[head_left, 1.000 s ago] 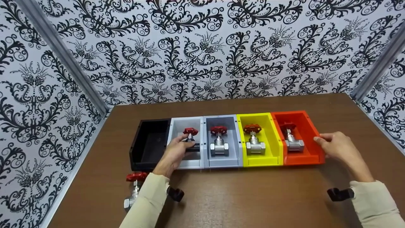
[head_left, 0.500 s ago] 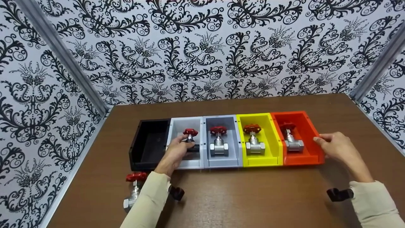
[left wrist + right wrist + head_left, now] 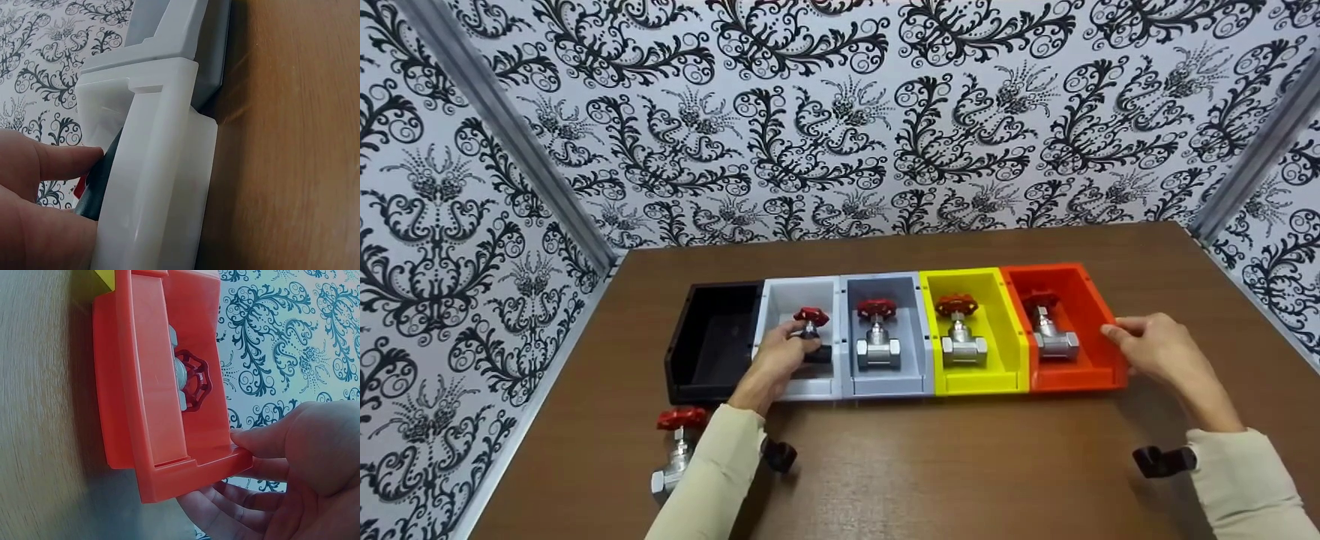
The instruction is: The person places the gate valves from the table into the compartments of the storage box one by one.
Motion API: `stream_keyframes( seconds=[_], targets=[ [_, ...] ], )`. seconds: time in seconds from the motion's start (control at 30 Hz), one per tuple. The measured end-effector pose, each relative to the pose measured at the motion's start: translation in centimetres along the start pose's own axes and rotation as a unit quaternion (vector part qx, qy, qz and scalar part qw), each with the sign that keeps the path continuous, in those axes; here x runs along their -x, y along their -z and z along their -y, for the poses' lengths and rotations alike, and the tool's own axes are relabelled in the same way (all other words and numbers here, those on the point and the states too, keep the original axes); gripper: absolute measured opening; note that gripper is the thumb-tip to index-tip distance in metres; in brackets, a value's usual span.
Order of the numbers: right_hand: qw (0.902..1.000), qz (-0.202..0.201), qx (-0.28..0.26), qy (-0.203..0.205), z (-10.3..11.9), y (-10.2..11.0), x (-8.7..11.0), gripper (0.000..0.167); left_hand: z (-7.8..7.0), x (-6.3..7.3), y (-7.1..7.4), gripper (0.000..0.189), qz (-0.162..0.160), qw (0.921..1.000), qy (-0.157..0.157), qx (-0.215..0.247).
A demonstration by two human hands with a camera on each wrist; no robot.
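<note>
My left hand (image 3: 772, 364) reaches into the white bin (image 3: 787, 292) and pinches a black-bodied valve with a red handwheel (image 3: 811, 316) between thumb and fingers. In the left wrist view the bin's front wall hides much of the black valve body (image 3: 100, 188). At the far end of the row, my right hand (image 3: 1162, 349) grips the side wall of the orange-red bin (image 3: 1102, 322), thumb on the inside and fingers outside. A silver valve (image 3: 1054, 341) with a red handwheel (image 3: 197, 379) lies in that bin.
Silver valves also stand in the grey bin (image 3: 911, 375) and the yellow bin (image 3: 1009, 379). A black bin (image 3: 716, 337) forms the row's left end. Another silver valve (image 3: 679, 454) rests on the brown table (image 3: 945, 465), partly behind the left sleeve. Patterned walls (image 3: 840, 135) enclose the table.
The black-bodied valve has shifted very slightly toward me inside the white bin. Both hands and the row of bins stay almost where they were.
</note>
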State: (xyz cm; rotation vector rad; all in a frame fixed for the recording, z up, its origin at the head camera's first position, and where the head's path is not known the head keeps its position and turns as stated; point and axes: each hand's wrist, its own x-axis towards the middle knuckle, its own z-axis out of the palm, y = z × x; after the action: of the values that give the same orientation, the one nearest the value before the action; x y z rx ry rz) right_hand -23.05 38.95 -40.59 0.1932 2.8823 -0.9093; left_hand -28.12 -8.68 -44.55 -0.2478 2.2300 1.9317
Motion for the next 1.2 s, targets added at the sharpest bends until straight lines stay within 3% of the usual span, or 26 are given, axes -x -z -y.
stream_keyframes(
  seconds=[0.43, 0.73, 1.2],
  targets=[
    [1.0000, -0.001, 0.003, 0.000, -0.06, -0.01, -0.06, 0.058, -0.06, 0.07, 0.06, 0.047, -0.012, 0.9993, -0.002, -0.035],
    [0.9994, -0.011, 0.027, 0.017, -0.23, 0.02, -0.08, 0.058, 0.20, 0.00, -0.24, 0.045, -0.017, 0.9970, -0.042, -0.062],
    [0.9999, 0.005, 0.016, 0.001, -0.20, 0.12, -0.09, 0.060, 0.31, -0.02, -0.40, 0.042, -0.037, 0.9915, -0.048, -0.115]
  ],
)
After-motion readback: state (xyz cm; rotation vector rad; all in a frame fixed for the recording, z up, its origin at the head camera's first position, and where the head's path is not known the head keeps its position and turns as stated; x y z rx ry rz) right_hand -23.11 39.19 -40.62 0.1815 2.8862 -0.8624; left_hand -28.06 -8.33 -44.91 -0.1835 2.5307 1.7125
